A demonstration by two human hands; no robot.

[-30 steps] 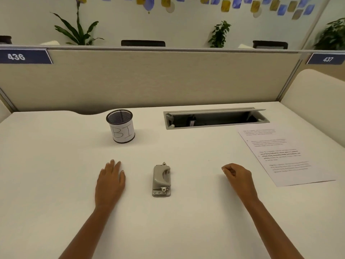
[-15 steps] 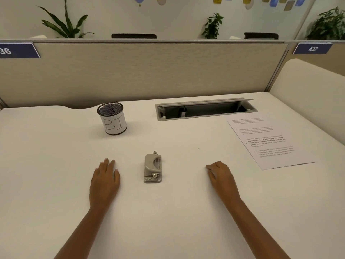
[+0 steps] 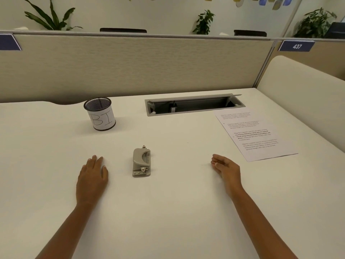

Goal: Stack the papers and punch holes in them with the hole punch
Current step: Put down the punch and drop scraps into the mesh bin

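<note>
A small grey hole punch (image 3: 141, 162) lies on the white desk between my hands. Printed paper (image 3: 255, 135) lies flat at the right, angled; I cannot tell how many sheets it is. My left hand (image 3: 92, 177) rests palm down on the desk, left of the punch, fingers slightly apart and empty. My right hand (image 3: 226, 170) is right of the punch and just short of the paper's near corner, turned on its edge with fingers loosely extended, holding nothing.
A black mesh pen cup (image 3: 99, 113) with a paper label marked "BI" stands at the back left. An open cable tray (image 3: 194, 104) is recessed in the desk behind the punch. Beige partitions (image 3: 130, 66) close the back and right side.
My right hand has uncurled from a loose fist and turned onto its edge, fingers now extended. The left hand, punch and paper stay put; only the camera view shifted.
</note>
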